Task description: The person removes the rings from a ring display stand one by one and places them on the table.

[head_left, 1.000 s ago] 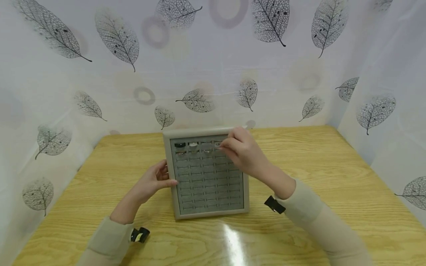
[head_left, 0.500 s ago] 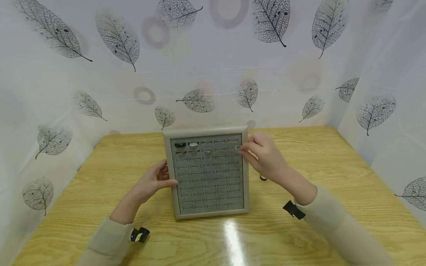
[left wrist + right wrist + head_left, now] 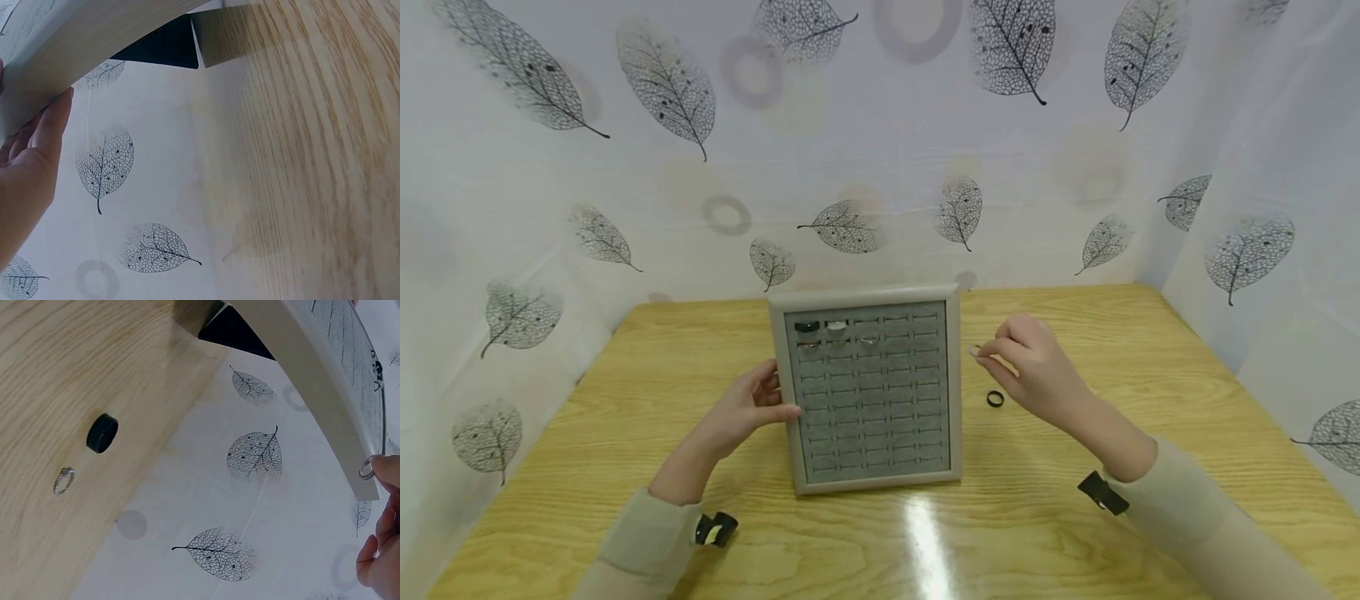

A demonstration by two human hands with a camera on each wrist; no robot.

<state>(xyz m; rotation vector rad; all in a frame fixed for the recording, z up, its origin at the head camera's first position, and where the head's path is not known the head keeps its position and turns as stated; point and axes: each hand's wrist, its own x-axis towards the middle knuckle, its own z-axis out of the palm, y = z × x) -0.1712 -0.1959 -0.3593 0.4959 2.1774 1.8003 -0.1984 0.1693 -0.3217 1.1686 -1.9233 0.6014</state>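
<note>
At the lower left of the head view, the left hand point(image 3: 747, 408) rests against the left edge of the grey ring tray point(image 3: 865, 482), its fingers point(image 3: 769, 385) loosely straight and its thumb lying along the tray's frame; it grasps nothing. The left wrist view shows the same: fingers point(image 3: 47, 134) flat against the pale side of the tray, near the frame's left edge.

The tray stands in the centre of the frame on the wooden bench point(image 3: 625, 400), its slotted grey face towards the camera. A few rings point(image 3: 835, 327) sit in the top two rows, at the tray's upper left; the remaining slots look bare.

Right of the tray, the right hand point(image 3: 1037, 375) hovers above the bench. Its thumb and forefinger pinch a small silver ring point(image 3: 975, 351) at their tips, just beside the tray's right edge and apart from it. In the right wrist view that ring point(image 3: 367, 469) shows at the far right, held at the fingertips point(image 3: 390, 472) close to the tray's frame.

Below the pinched ring, a black ring point(image 3: 995, 399) lies flat on the bench, near the heel of the right hand. The right wrist view shows another silver ring point(image 3: 63, 480) on the bench just beside the black one.
</note>
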